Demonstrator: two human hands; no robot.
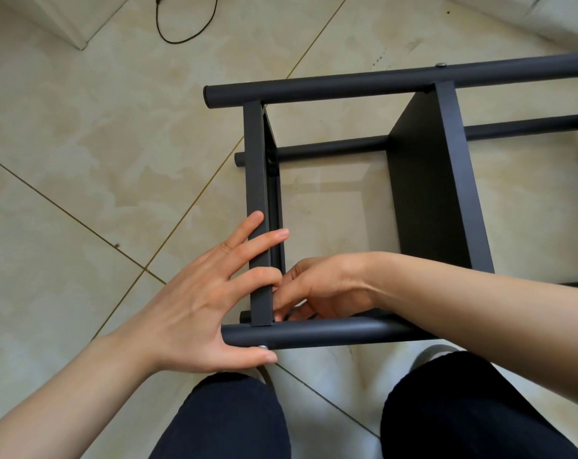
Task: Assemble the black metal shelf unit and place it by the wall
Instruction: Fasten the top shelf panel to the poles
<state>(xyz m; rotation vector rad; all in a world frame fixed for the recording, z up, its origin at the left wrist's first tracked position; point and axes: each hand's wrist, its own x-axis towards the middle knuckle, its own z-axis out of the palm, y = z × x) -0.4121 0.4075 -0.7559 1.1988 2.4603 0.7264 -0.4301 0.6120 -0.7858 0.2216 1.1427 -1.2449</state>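
Left hand: palm down, fingers spread and nearly straight, thumb lying along the near side.
Left forearm: bare, entering from the lower left corner.
Right hand: fingers curled downward, fingertips bunched close beside the left hand's fingers; whether it pinches something cannot be told.
Right forearm: bare, entering from the right edge, wrist bent.

The black metal shelf unit lies on its side on the tiled floor, its round tubular legs running horizontally and its flat shelf panels standing on edge between them. The end shelf panel meets the nearest leg at a corner, where a silver bolt head shows. A second shelf panel stands parallel to the end panel, farther along the legs.
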